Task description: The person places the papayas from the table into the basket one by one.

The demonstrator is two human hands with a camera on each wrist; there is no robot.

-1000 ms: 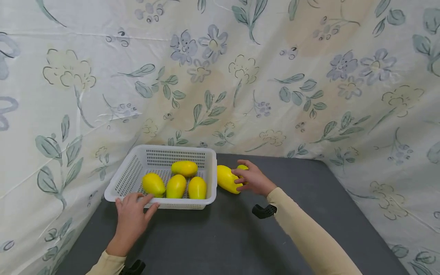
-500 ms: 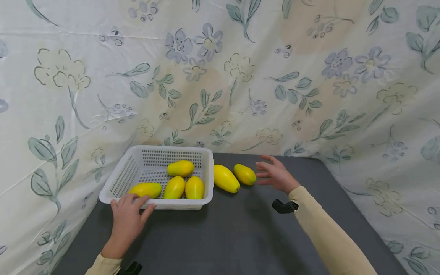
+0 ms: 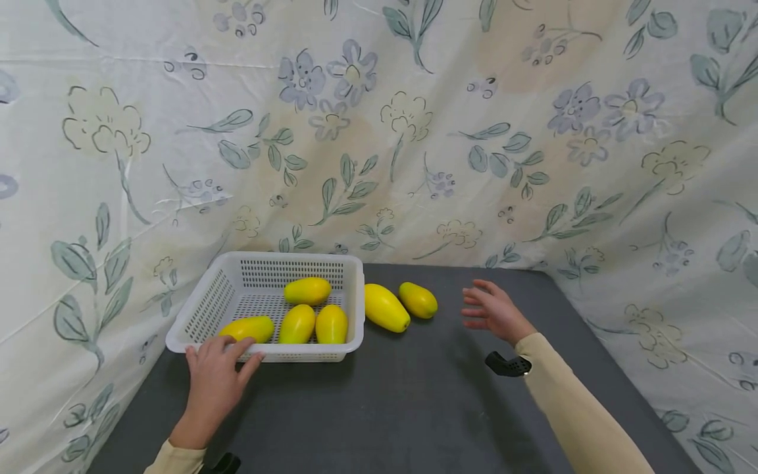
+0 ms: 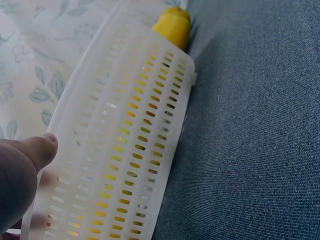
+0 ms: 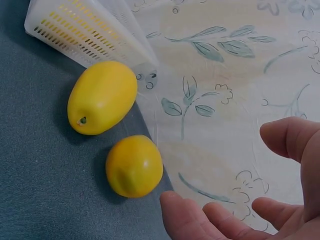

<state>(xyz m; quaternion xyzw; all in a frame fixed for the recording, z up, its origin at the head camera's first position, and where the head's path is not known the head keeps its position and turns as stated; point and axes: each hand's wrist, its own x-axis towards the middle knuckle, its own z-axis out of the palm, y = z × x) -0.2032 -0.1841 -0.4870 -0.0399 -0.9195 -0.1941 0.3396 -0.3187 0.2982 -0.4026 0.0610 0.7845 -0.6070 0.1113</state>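
A white perforated plastic basket (image 3: 204, 316) stands on the dark table at the left, with several yellow mango-like fruits (image 3: 307, 290) lying inside. My left hand (image 3: 213, 378) holds its near rim; in the left wrist view the thumb (image 4: 40, 150) lies outside the wall and the fingers reach inside. Right of the basket lie a larger, elongated yellow fruit (image 3: 386, 308), close to the wall, and a smaller yellow fruit (image 3: 418, 300). My right hand (image 3: 494, 309) hovers to the right of them, fingers apart and holding nothing. Both loose fruits also show in the right wrist view.
A floral cloth (image 3: 408, 164) hangs behind the dark grey table (image 3: 391, 401) and along its sides. The basket's back stands near the cloth. Black wrist straps (image 3: 508, 364) sit on both arms.
My right hand has drawn away to the right from the smaller loose fruit, uncovering it. The leftmost fruit in the basket has turned onto its side. My left hand stays on the rim.
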